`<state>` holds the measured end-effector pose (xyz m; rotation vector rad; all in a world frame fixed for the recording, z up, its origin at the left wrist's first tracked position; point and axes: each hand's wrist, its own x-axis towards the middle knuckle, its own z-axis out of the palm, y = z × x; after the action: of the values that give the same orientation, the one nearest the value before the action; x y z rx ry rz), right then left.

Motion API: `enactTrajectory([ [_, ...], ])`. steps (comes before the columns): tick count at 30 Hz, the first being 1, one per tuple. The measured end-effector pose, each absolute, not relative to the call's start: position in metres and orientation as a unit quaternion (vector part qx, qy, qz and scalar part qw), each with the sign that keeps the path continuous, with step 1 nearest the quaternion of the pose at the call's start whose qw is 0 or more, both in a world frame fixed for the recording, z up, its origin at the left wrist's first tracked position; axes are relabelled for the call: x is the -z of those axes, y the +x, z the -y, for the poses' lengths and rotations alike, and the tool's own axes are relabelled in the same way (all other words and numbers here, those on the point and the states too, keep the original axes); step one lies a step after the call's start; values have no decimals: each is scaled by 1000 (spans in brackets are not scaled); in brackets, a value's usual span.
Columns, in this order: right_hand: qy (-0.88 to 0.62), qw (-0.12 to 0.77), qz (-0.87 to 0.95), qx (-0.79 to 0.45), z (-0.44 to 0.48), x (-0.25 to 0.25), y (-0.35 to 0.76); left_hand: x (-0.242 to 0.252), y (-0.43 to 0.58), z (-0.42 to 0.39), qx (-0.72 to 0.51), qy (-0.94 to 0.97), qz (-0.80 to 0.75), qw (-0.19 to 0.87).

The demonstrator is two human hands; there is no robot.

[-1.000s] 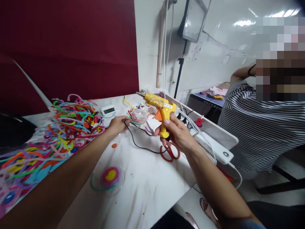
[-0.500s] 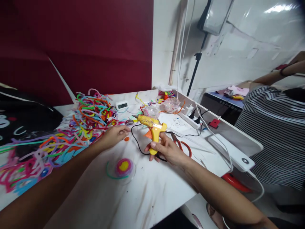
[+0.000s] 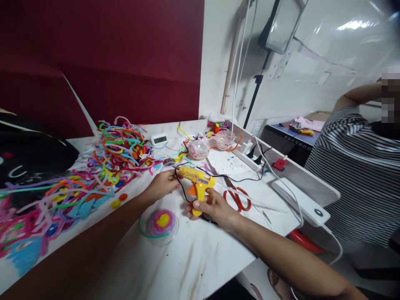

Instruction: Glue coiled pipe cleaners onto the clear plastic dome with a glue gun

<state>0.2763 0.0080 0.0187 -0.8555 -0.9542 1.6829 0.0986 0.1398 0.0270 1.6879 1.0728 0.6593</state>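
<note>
My right hand [image 3: 215,206] is wrapped round the handle of a yellow glue gun [image 3: 196,179], its nozzle pointing left. A black cord [image 3: 183,187] loops by the nozzle. My left hand [image 3: 162,185] is beside the nozzle tip, fingers curled together against the cord; whatever they pinch is hidden. Below it on the table lies a clear round dish [image 3: 171,237] holding a coiled pink, purple and yellow disc [image 3: 162,223], with a green pipe cleaner [image 3: 153,236] along its edge. Red-handled scissors [image 3: 237,200] lie right of the glue gun.
A heap of coloured pipe cleaners [image 3: 121,146] covers the left side. Two clear bowls [image 3: 199,150], a small digital clock [image 3: 159,139] and a power strip [image 3: 248,158] stand at the back. A person in a striped top [image 3: 353,175] is at the right.
My left hand has moved right, up to the nozzle, over where an orange disc lay. The glue gun has come slightly down and left in my right hand.
</note>
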Motion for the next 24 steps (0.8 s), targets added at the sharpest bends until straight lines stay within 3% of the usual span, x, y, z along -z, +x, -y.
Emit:
enactTrajectory([
  [9,-339,547,430,-633,-13,-16,278,-44,99,-139,-302,580,-372,659],
  [24,-343,511,495,-614,-30,-7,277,-23,155,-195,-305,626,-405,592],
])
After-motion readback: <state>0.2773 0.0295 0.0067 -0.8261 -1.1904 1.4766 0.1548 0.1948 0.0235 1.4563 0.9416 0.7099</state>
